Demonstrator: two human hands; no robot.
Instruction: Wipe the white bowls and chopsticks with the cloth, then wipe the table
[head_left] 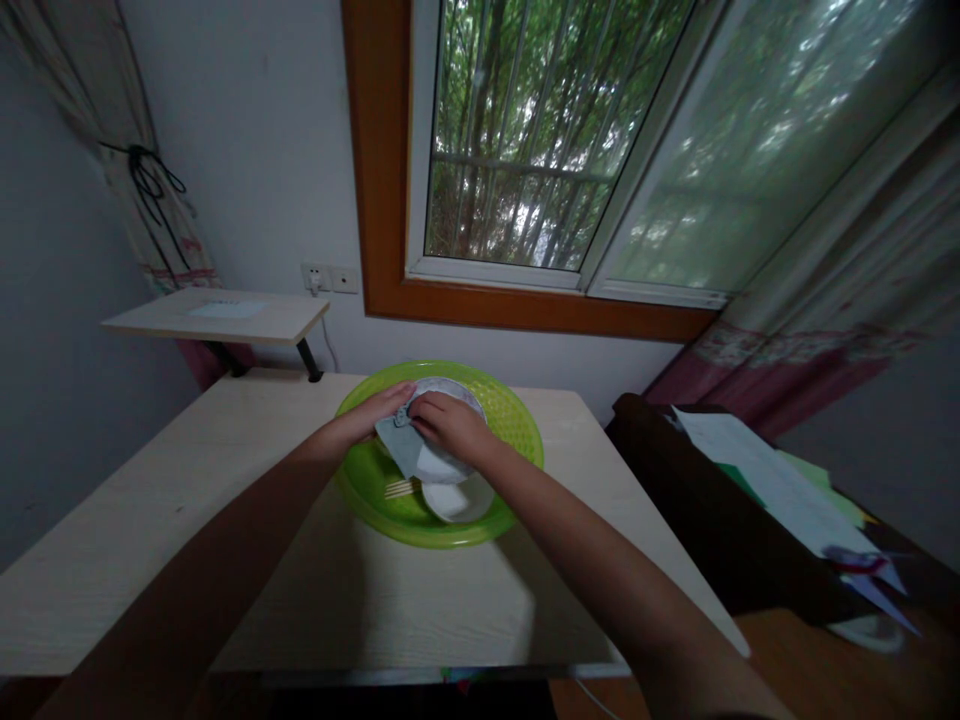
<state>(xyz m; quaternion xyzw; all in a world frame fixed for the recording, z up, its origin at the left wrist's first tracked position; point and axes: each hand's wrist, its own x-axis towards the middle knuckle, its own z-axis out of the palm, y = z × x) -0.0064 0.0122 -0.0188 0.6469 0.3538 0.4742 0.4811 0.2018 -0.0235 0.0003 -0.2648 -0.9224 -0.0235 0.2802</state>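
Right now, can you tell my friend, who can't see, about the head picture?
A person's left hand and right hand handle a grey cloth and pale dish over a green tray. The tray, on a table by a window, also holds a white bowl.

Your bare left forearm slants up and to the right from the lower left corner, and your bare right forearm slants up and to the left from the lower right, so the two draw together ahead of you. Your slim left wrist runs nearly in line with its forearm; your left hand, fingers mostly straight and held close together, points forward and to the right. Your right hand lies back upward, its fingers bent inward and pointing left toward your left fingertips. The two hands are just beside each other; your left thumb cannot be made out.
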